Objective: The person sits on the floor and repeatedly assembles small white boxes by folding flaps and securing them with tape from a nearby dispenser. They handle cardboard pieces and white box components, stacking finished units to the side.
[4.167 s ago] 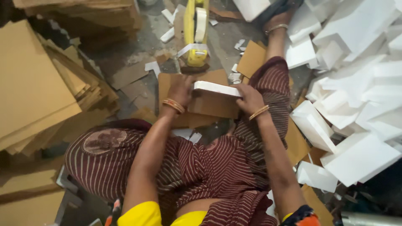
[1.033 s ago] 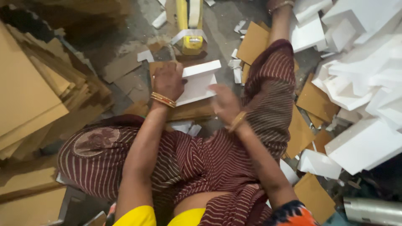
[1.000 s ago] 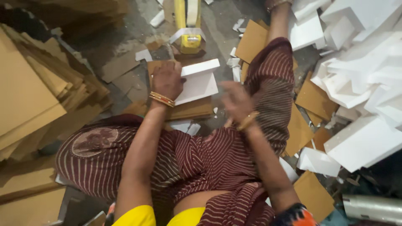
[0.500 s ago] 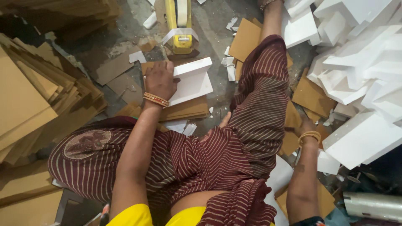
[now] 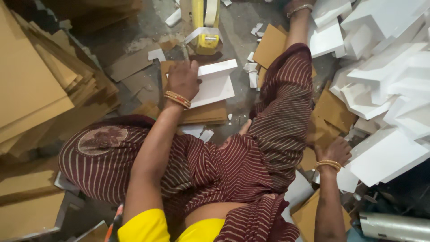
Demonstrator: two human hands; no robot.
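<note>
My left hand (image 5: 181,79) presses down on a folded white card piece (image 5: 216,83) that lies on a small stack of brown cardboard sheets (image 5: 204,114) on the floor in front of me. My right hand (image 5: 333,150) has reached out to the right side, resting on a brown cardboard piece (image 5: 319,134) at the edge of the heap of white folded pieces (image 5: 385,85). Whether its fingers grip anything is not visible. I sit on the floor in a maroon striped garment (image 5: 251,157).
A yellow tape dispenser (image 5: 206,27) stands just beyond the white piece. A tall stack of brown cardboard sheets (image 5: 36,85) fills the left. Scraps of white card (image 5: 253,74) litter the grey floor. A shiny film roll (image 5: 396,226) lies at bottom right.
My right hand left the white piece and swung down to the right, onto the brown cardboard by the white heap. My left hand stayed pressing the white piece.
</note>
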